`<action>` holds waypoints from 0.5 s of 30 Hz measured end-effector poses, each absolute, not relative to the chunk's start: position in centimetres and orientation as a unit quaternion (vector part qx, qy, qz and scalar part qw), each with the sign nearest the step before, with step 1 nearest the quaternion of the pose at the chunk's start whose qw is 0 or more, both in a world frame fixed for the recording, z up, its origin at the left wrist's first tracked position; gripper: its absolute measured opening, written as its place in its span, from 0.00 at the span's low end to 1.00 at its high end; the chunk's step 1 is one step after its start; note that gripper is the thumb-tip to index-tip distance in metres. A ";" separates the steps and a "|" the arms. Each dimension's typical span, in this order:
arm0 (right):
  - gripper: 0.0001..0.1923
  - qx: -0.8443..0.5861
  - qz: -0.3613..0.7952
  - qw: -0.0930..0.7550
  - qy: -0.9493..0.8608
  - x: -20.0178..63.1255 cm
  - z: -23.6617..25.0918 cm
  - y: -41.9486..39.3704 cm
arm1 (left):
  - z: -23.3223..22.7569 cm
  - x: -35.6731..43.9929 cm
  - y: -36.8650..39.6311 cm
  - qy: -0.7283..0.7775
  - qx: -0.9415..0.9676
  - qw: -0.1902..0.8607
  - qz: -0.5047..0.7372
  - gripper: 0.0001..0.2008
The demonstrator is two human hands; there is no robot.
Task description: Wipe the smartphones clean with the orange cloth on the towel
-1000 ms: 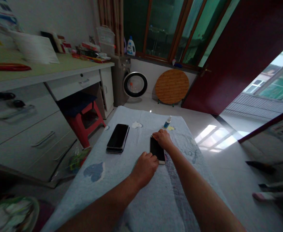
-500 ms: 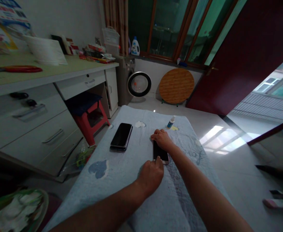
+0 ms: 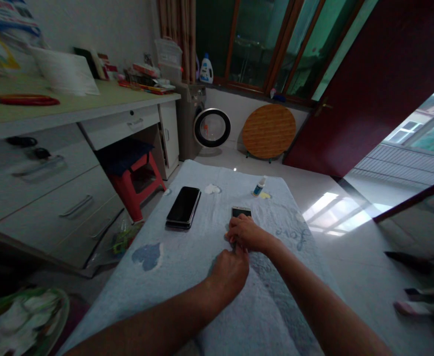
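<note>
A smartphone [image 3: 241, 210] with a dark screen and light frame lies on the pale blue blanket [image 3: 209, 212], its far end showing past my right hand. My right hand [image 3: 249, 232] bends over the screen with its fingers curled and pressed down; anything under them is hidden. Close in front of it, my left hand [image 3: 230, 269] is closed, its fingertips gripping the phone's near end. To the left lie larger dark phones [image 3: 184, 205], seemingly stacked. Beyond my right hand a small spray bottle [image 3: 260, 187] stands upright.
A desk [image 3: 127, 106] with drawers runs along the left, with a red stool [image 3: 133, 185] under it. A washing machine [image 3: 190, 121] with its door ajar and a round wooden tabletop [image 3: 269, 131] stand behind. Bottom left is a basket [image 3: 63, 316] holding white crumpled items.
My right hand has slid down the phone from its far end towards my left hand, uncovering the far end. My left hand has barely moved. The view has shifted slightly.
</note>
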State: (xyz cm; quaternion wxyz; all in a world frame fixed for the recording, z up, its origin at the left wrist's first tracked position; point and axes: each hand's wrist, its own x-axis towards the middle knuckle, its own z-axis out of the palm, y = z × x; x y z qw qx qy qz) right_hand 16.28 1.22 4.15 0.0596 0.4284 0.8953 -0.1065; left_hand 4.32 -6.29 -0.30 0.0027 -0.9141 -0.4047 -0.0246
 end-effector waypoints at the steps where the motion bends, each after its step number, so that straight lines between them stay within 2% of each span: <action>1: 0.05 0.421 -0.112 0.071 0.897 16.1 4.4 1.1 | -0.3 4.3 -6.3 -0.397 -0.918 -0.005 -0.026 0.20; 6: 0.05 0.426 -0.096 0.090 0.895 15.8 4.4 1.9 | -0.5 4.2 -6.4 -0.397 -0.917 0.011 -0.028 0.24; 15: 0.11 0.534 -0.050 0.025 0.844 17.0 2.5 6.9 | -0.5 4.4 -6.6 -0.395 -0.918 0.019 -0.020 0.25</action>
